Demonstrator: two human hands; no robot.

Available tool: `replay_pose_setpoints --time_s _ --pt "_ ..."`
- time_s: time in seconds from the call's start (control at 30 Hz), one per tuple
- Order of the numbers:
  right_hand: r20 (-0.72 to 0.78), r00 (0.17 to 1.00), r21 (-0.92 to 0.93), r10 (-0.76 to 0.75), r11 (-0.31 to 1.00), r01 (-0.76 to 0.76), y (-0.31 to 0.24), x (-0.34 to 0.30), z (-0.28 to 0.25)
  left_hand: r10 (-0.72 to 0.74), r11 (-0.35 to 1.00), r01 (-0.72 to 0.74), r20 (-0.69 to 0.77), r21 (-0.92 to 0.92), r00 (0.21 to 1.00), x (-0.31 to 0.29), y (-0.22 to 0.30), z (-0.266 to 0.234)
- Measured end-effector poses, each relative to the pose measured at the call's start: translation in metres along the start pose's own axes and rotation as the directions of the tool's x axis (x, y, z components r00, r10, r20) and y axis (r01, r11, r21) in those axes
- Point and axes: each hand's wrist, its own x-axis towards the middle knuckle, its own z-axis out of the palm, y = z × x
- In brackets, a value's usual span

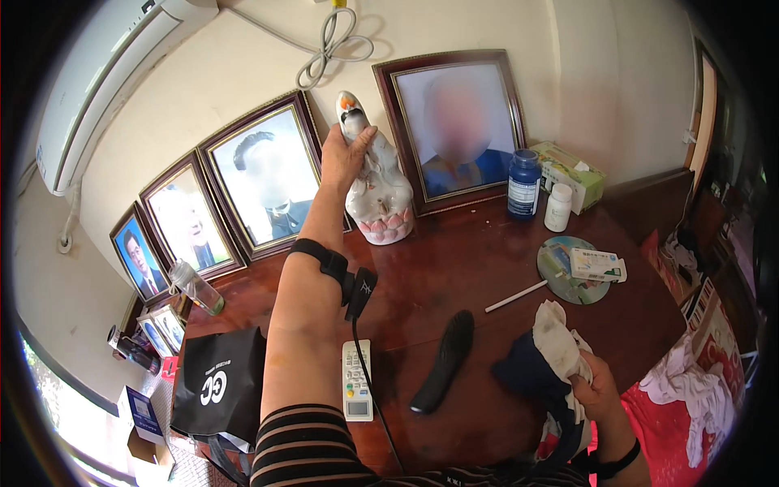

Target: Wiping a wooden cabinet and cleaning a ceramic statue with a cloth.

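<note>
A white glazed porcelain figurine (380,191) with a pink lotus-petal base stands on the dark red wooden table (268,292). My left hand (345,154) is wrapped round its upper part, just below the orange-marked head. The figurine leans slightly to the left. Bunched in my right hand (596,388) is a cloth (558,337), off-white with dark navy parts, held low over the table's right side. My left forearm wears a black strap with a small device (359,294), and its cable runs down across the table.
Framed portraits (280,247) lean on the wall; a larger one (406,138) stands right of the figurine. Bottles (525,185), a tissue box (580,174), and a round fan (560,284) bearing a small box (599,266) lie right. Nearer are a remote (357,381), a dark elongated object (445,357) and a black bag (199,385).
</note>
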Motion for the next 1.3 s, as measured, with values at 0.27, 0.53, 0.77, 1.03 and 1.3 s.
replay_pose_setpoints --time_s 0.27,0.53,0.77,1.03,1.3 --pt "-0.020 1.000 -0.001 -0.016 1.000 0.016 0.000 -0.003 0.003 -0.007 0.993 0.014 -0.058 0.116 0.998 0.003 -0.026 0.004" --pt "-0.053 0.998 0.019 -0.037 0.999 0.038 -0.001 -0.008 0.006 0.027 0.983 -0.001 -0.143 0.182 0.989 -0.010 -0.060 0.014" --pt "-0.066 0.998 0.011 -0.016 1.000 0.017 0.002 -0.009 0.005 -0.049 0.999 0.049 -0.195 -0.002 0.980 -0.035 -0.076 0.009" --pt "-0.061 0.998 -0.025 0.000 1.000 -0.001 -0.001 -0.007 0.005 -0.192 0.957 0.179 0.036 0.230 0.981 -0.084 -0.089 0.002" --pt "-0.083 0.997 0.004 -0.005 1.000 0.006 0.003 -0.009 0.003 -0.357 0.930 0.341 0.110 0.141 0.928 -0.070 -0.096 0.004"
